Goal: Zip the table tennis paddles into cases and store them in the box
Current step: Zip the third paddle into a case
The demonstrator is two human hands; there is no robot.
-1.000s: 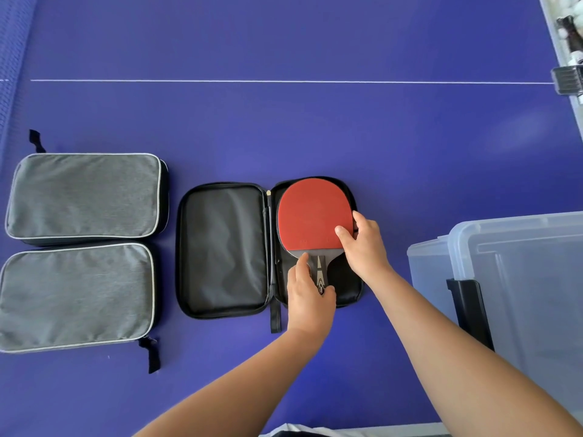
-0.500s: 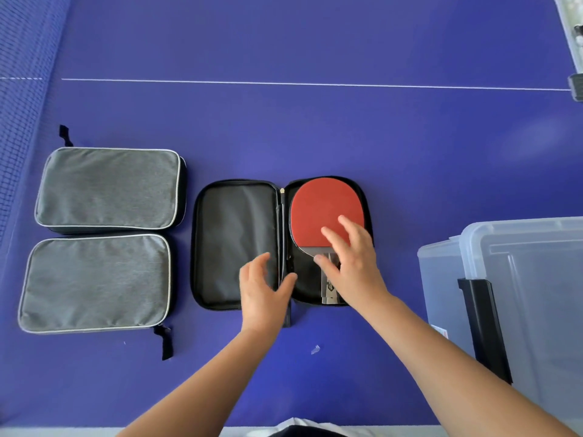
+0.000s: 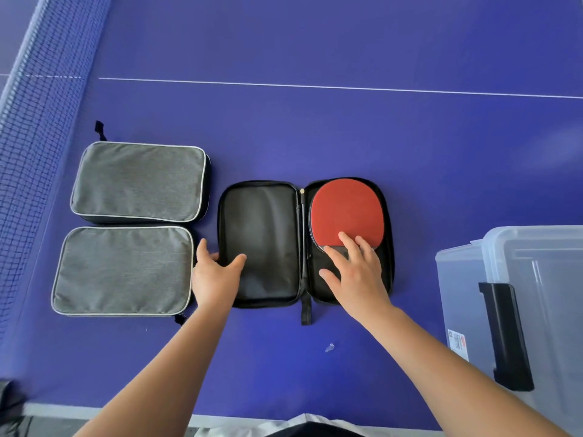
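A black case (image 3: 262,228) lies open flat on the blue table. A red-faced paddle (image 3: 347,209) rests in its right half. My right hand (image 3: 356,272) lies spread flat over the paddle's handle and lower blade, covering the handle. My left hand (image 3: 214,272) is at the left edge of the case's empty left flap, thumb on the lining and fingers at the rim. Two grey cases (image 3: 138,181) (image 3: 123,271) lie shut at the left, one behind the other.
A clear plastic box (image 3: 536,279) with a black latch (image 3: 504,335) stands at the right edge. The table net (image 3: 38,121) runs along the far left. A small scrap (image 3: 329,347) lies on the table near me. The table's near edge is just below my arms.
My left hand has moved left from the paddle handle across the case to the left flap's edge. My right hand has shifted from the blade's side to lie flat over the handle.
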